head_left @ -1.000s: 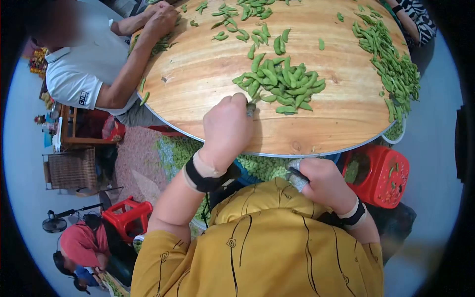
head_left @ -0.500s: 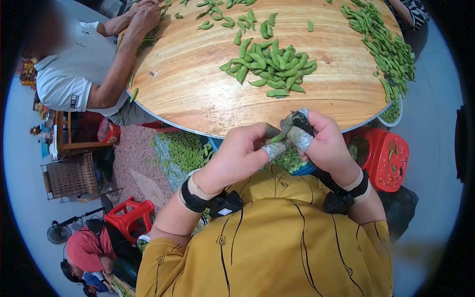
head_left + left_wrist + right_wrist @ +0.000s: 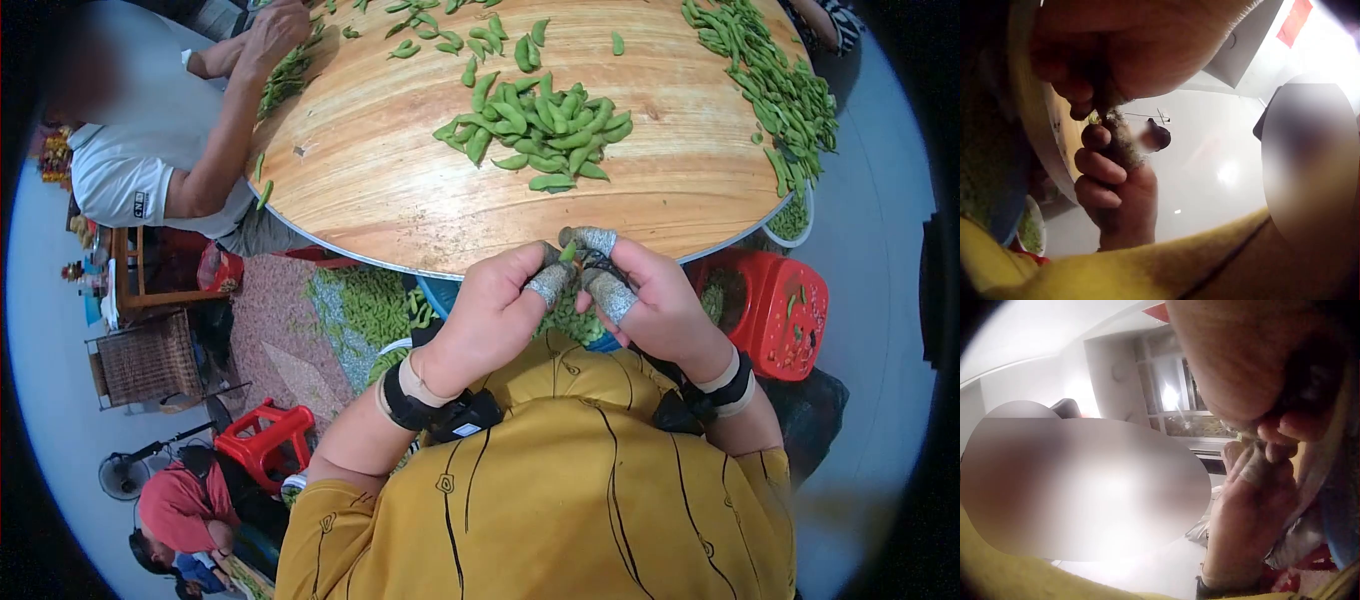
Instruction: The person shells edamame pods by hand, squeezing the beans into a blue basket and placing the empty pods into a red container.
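Observation:
In the head view my left hand (image 3: 490, 315) pinches a green soybean pod (image 3: 569, 252) between thumb and forefinger, just off the table's near edge. My right hand (image 3: 660, 305) meets it from the other side, its thumb and curled fingers at the same pod. Grey tape wraps fingertips of both hands. Seen from the left wrist, a bit of the pod (image 3: 1093, 117) shows between the fingertips; most of it is hidden. Below the hands, shelled green beans (image 3: 568, 322) lie in a blue container (image 3: 437, 295), partly covered by the hands.
On the round wooden table (image 3: 380, 190) lies a heap of pods (image 3: 545, 130), with a larger heap (image 3: 775, 90) along the right edge. A person in a white shirt (image 3: 135, 165) sits at the left. A red stool (image 3: 795, 320) stands at the right.
My left hand has drawn back from the pod heap on the table to the right hand, bringing a pod. Both hands now meet over the blue container, the pod more upright than half a second ago.

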The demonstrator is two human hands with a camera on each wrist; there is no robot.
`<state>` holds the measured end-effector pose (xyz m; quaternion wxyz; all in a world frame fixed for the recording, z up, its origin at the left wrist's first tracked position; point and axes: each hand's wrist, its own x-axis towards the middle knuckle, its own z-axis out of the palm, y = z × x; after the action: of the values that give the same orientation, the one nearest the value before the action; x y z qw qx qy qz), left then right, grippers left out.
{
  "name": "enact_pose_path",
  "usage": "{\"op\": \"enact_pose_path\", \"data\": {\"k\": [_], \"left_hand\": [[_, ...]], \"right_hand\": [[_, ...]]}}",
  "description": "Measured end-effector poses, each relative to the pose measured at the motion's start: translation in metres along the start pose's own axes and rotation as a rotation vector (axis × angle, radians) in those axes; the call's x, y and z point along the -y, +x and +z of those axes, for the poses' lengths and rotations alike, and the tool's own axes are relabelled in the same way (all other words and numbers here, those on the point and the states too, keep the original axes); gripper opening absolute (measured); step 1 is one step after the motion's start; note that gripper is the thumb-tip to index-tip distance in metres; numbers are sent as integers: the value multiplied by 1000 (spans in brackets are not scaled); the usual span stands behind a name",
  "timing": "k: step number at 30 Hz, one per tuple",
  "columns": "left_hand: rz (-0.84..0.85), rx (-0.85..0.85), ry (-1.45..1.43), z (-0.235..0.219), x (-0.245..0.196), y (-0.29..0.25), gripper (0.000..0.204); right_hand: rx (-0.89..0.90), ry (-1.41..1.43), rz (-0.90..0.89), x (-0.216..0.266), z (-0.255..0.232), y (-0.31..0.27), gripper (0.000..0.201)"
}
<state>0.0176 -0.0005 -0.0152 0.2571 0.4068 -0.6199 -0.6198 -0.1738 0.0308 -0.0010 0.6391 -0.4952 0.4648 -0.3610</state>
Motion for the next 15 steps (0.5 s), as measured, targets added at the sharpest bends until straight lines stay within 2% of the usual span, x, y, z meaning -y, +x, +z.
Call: {"op": "enact_pose_path", "data": {"k": [1, 2, 4, 6, 8, 10, 11, 13, 14, 15], "left_hand": [[111, -18, 50, 1, 3, 0, 10], [111, -17, 50, -1, 4, 0, 10], [431, -105, 677, -6, 2, -1, 9], [487, -100, 705, -7, 1, 1, 9], [543, -96, 732, -9, -5, -1, 10], [-275, 173, -428, -14, -17, -4, 13], [-299, 272, -940, -15, 6, -6, 19], [-304, 336, -1038, -14, 18, -7, 23], [-311, 401, -1137, -14, 21, -7, 27], [-326, 360, -1078, -15, 21, -6, 29]], "right_hand": [[0, 0, 0, -1, -1, 1, 40], [21, 26, 10, -1, -2, 1, 39], [37, 55, 21, 0, -5, 2, 38], [88, 265, 192, 6, -8, 2, 34], [94, 359, 235, 12, -7, -1, 33], [103, 448, 275, 14, -6, -1, 32], [133, 439, 246, 13, -5, -2, 32], [163, 429, 215, 4, -3, 0, 33], [82, 116, -149, -8, 0, 4, 34], [-3, -203, -506, -15, 1, 6, 34]]}}
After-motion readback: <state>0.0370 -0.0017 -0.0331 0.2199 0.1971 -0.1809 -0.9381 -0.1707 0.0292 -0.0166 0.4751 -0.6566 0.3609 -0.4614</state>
